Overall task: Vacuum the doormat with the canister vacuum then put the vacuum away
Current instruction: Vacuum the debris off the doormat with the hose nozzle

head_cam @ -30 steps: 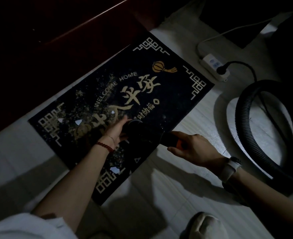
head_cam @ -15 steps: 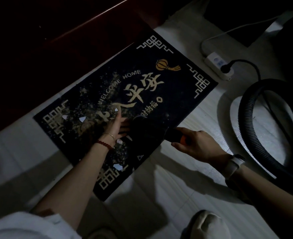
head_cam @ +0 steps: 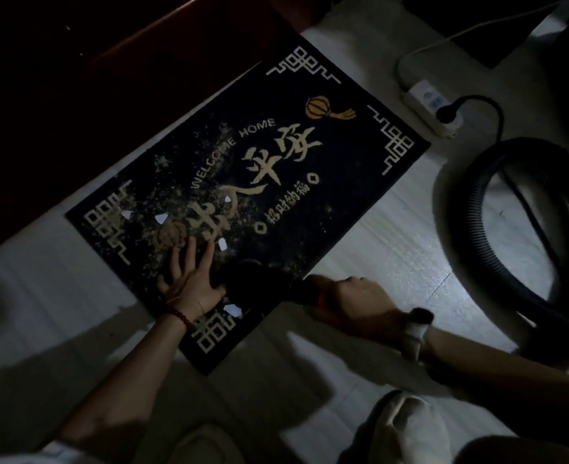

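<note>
Mid-vacuuming, judging by grit left on mat lying on floor; left hand pressed flat, fingers spread; right hand gripped nozzle at near edge; next, probably sweep toward scraps.

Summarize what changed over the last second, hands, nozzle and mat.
The left hand slid back along the doormat toward the person and now presses flat near its near edge. The right hand drew the vacuum nozzle the same way, keeping its grip on the handle. Unchanged: paper scraps and grit left on the mat, hose coiled on the floor, plug in the power strip.
</note>
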A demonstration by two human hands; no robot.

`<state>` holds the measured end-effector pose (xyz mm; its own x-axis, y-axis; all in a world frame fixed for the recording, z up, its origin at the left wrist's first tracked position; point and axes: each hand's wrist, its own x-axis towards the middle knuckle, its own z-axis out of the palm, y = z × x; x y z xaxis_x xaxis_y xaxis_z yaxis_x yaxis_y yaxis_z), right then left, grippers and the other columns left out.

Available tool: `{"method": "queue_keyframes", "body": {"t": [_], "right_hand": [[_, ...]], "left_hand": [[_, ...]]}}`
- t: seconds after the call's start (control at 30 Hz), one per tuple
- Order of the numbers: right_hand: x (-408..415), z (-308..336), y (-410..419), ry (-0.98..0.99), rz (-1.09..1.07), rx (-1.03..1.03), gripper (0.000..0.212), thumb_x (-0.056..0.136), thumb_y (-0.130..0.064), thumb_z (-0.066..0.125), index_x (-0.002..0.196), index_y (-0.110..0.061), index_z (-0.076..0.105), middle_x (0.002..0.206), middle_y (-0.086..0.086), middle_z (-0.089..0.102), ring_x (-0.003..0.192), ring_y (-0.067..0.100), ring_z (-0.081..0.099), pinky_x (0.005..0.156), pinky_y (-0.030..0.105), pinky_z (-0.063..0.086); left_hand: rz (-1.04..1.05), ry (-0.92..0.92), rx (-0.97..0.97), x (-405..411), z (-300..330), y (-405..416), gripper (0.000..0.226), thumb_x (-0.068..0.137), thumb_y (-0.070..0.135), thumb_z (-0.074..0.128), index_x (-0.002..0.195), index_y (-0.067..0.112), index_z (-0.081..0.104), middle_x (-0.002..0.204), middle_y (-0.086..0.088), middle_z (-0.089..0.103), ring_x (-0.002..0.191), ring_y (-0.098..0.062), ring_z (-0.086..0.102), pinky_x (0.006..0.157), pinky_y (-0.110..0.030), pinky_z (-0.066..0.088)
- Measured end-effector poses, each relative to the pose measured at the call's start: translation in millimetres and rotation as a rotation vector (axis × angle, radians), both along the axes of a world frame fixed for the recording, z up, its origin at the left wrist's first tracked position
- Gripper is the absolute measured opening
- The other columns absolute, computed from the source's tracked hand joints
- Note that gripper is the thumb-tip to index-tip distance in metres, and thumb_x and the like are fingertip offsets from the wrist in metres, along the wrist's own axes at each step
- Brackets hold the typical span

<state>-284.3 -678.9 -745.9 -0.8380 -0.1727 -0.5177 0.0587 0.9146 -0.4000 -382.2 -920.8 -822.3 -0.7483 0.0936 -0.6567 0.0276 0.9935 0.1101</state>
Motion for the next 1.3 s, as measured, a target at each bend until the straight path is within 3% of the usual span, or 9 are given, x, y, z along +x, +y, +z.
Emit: {"method": "queue_keyframes", "body": {"t": [0.23,0.4,0.5,0.63,0.83,0.9,1.07,1.23,1.3], "right_hand": [[-27.1,-5.1,47.3,0.189,-0.324,0.094,0.047,0.091,-0.05,0.044,0.134,-0.033,0.039,0.094,0.003,0.066,0.081,0.026,0.062,0.065,0.029,0.044],[23.9,6.3,8.4,-0.057,0.002,-0.045,0.036,0.091,-0.052,0.041,0.124,-0.035,0.043,0.089,-0.002,0.064,0.077,0.02,0.062,0.065,0.026,0.039],[0.6,6.4,45.9,0.023,-0.135,0.013,0.04,0.089,-0.051,0.046,0.126,-0.035,0.046,0.1,0.004,0.067,0.087,0.028,0.063,0.073,0.031,0.046],[-11.2,0.8,75.0,0.131,-0.4,0.114,0.039,0.089,-0.05,0.049,0.122,-0.03,0.05,0.091,0.003,0.065,0.074,0.025,0.06,0.066,0.035,0.05],[50.1,4.8,9.8,-0.067,-0.072,-0.104,0.029,0.092,-0.046,0.046,0.116,-0.029,0.049,0.069,-0.012,0.05,0.056,0.003,0.046,0.054,0.019,0.034],[40.9,5.7,21.9,-0.06,-0.067,-0.093,0.032,0.091,-0.047,0.048,0.119,-0.031,0.049,0.078,-0.009,0.054,0.061,0.008,0.049,0.061,0.022,0.036],[-2.1,5.6,78.3,0.061,-0.391,0.04,0.035,0.09,-0.045,0.051,0.12,-0.028,0.052,0.087,0.004,0.065,0.069,0.023,0.06,0.069,0.04,0.053],[31.9,3.7,5.8,-0.079,-0.057,-0.09,0.029,0.09,-0.049,0.046,0.114,-0.033,0.048,0.081,-0.004,0.06,0.069,0.018,0.057,0.066,0.031,0.047],[29.0,5.8,12.3,-0.096,-0.067,-0.079,0.03,0.09,-0.048,0.048,0.116,-0.032,0.049,0.082,-0.006,0.058,0.071,0.017,0.057,0.065,0.028,0.043]], "left_hand": [[0.006,-0.012,-0.005,-1.4,1.1,-2.6,0.085,0.084,0.059,0.052,0.145,0.042,-0.005,0.154,0.009,-0.022,0.142,-0.025,-0.017,0.11,-0.059,0.009],[0.023,-0.002,0.008,-1.6,3.0,-1.9,0.08,0.086,0.055,0.051,0.146,0.042,-0.001,0.154,0.01,-0.022,0.142,-0.023,-0.017,0.11,-0.059,0.009],[0.026,-0.013,0.003,-1.4,3.8,-1.8,0.08,0.087,0.055,0.05,0.146,0.041,-0.002,0.154,0.009,-0.022,0.142,-0.023,-0.018,0.11,-0.06,0.009],[0.013,-0.014,-0.015,0.2,4.9,-0.5,0.081,0.087,0.057,0.049,0.146,0.041,-0.005,0.154,0.009,-0.023,0.142,-0.023,-0.018,0.11,-0.059,0.01],[0.007,-0.021,-0.036,0.1,7.4,3.2,0.081,0.088,0.056,0.047,0.146,0.039,-0.007,0.154,0.007,-0.023,0.142,-0.024,-0.018,0.111,-0.058,0.01],[0.003,-0.021,-0.039,-0.3,8.3,4.1,0.081,0.088,0.056,0.047,0.146,0.039,-0.007,0.154,0.007,-0.023,0.142,-0.024,-0.018,0.111,-0.057,0.009],[-0.001,-0.034,-0.045,-0.1,8.2,4.1,0.081,0.089,0.056,0.045,0.146,0.039,-0.009,0.154,0.007,-0.024,0.143,-0.025,-0.019,0.112,-0.058,0.009],[0.01,-0.028,-0.048,0.8,6.8,5.3,0.08,0.089,0.055,0.045,0.146,0.038,-0.009,0.154,0.007,-0.025,0.143,-0.025,-0.019,0.113,-0.056,0.008],[0.003,-0.019,-0.05,0.9,5.3,4.8,0.081,0.089,0.055,0.045,0.146,0.038,-0.009,0.154,0.006,-0.024,0.143,-0.025,-0.018,0.113,-0.056,0.008]]}}
